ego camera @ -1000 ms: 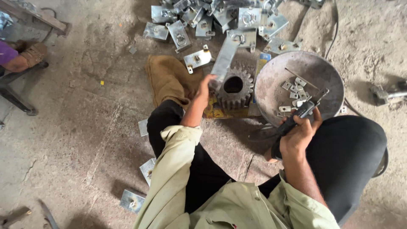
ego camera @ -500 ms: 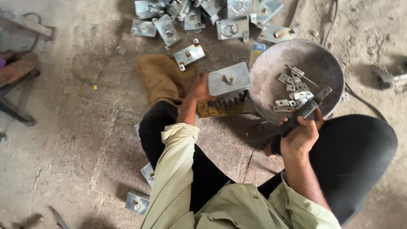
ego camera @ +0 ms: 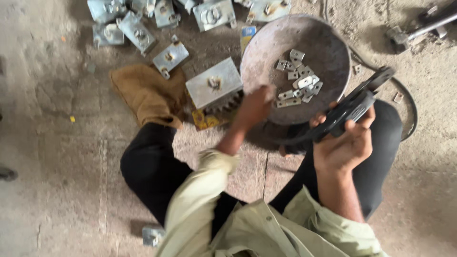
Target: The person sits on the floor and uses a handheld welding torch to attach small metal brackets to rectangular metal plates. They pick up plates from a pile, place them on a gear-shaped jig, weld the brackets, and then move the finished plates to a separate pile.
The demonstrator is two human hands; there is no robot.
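left hand, blurred, grip unclear, reaches toward small metal pieces in the round pan just ahead; right hand clamped on a dark tool, angled up-right.

Grey metal plate, brown cloth

**Hands, seated worker**

Left hand reaches forward, arm extended, sleeve pale; fingers blurred, grip unclear. Right hand raised nearer the body, fingers curled tight, wrist bare. Legs folded, dark trousers.
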